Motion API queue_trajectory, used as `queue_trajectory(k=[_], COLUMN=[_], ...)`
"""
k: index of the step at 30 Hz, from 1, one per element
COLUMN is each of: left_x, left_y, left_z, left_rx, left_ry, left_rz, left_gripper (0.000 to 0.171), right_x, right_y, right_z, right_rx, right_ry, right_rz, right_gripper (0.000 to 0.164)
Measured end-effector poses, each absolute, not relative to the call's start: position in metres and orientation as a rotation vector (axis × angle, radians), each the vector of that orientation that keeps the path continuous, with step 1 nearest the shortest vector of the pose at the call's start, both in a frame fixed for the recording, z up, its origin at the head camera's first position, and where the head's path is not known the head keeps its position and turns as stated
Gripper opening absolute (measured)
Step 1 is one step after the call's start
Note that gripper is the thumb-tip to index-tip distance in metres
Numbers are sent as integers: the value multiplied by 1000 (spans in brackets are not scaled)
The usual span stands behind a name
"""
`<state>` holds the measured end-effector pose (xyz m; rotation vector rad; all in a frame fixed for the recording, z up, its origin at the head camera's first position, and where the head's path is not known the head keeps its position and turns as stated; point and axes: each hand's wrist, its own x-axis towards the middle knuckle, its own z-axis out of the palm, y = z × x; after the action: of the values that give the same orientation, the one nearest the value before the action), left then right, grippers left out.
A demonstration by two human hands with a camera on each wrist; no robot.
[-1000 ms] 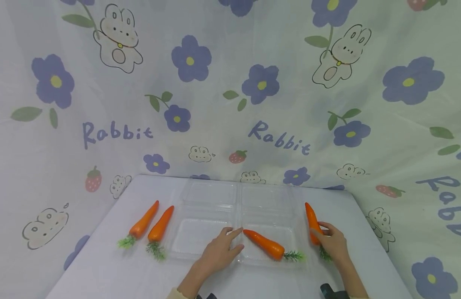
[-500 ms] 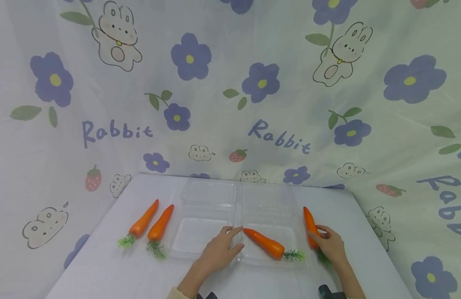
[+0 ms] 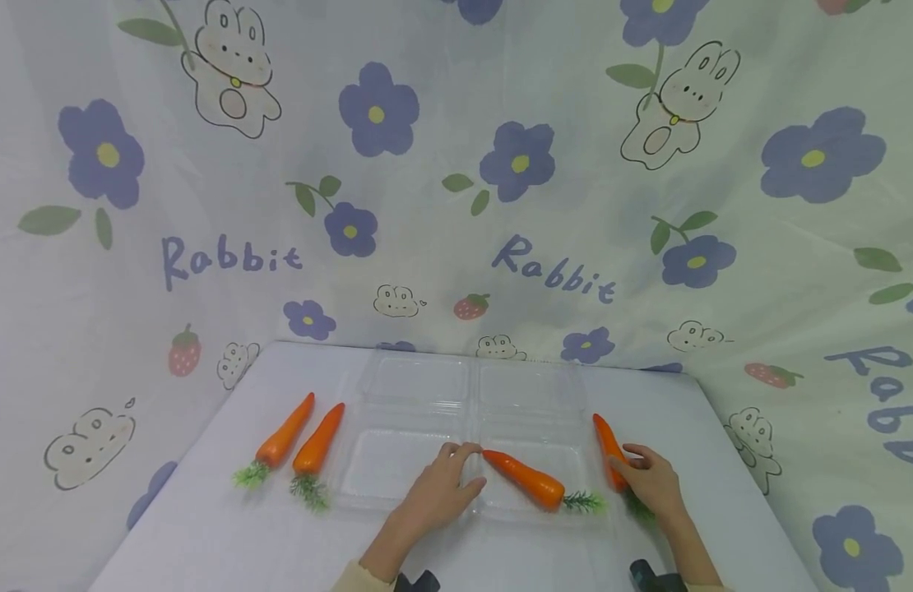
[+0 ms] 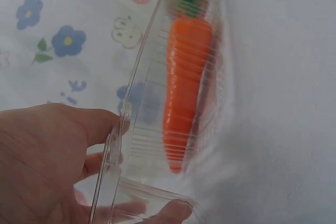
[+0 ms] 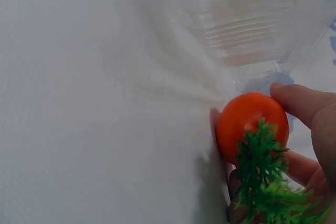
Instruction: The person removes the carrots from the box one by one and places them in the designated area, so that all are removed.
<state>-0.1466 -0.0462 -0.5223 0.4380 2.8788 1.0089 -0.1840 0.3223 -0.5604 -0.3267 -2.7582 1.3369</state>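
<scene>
At the right of the head view, my right hand (image 3: pixel 654 483) pinches an orange toy carrot (image 3: pixel 608 444) near its thick end. In the right wrist view, thumb and fingers are around that carrot (image 5: pixel 251 124), with its green tuft hanging toward the camera. My left hand (image 3: pixel 437 493) rests at the middle seam of the clear plastic boxes (image 3: pixel 405 501), its fingers and thumb touching the rims. A second carrot (image 3: pixel 530 478) lies slantwise in the front right compartment. In the left wrist view, the left thumb (image 4: pixel 102 124) touches a clear rim beside this carrot (image 4: pixel 186 77).
Two more carrots, one outer (image 3: pixel 285 436) and one inner (image 3: pixel 319 444), lie on the white table (image 3: pixel 227 534) left of the boxes. The boxes' back compartments (image 3: pixel 530 386) reach toward the patterned curtain (image 3: pixel 427 205). Dark camera mounts (image 3: pixel 652 575) sit at the wrists.
My right hand has shifted slightly left with its carrot, whose tip has tilted toward the boxes. My left hand has kept its place, with its index finger bent a little more.
</scene>
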Motion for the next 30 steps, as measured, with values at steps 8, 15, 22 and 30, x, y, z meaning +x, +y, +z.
queue_trajectory(k=[8,15,22,30], left_x=[-147,-148,-149,-150], left_y=[-46,-46,-47,-47], left_z=[-523,-524,-526,-530], left_rx=[412,402,412,426], left_ry=[2873,2879,2869,2849], left_rz=[1018,1020,1033,1033], left_gripper=[50,51,51,53], right_x=[-185,-184,-176,-165], right_y=[321,321,319,292], right_z=[-555,-552,-536,-496], right_rx=[-338,-321,-231,-57], right_ry=[-2789,-2807,-2809,-2685], right_rz=[1319,1294,1130,1022], right_gripper=[71,74,66,45])
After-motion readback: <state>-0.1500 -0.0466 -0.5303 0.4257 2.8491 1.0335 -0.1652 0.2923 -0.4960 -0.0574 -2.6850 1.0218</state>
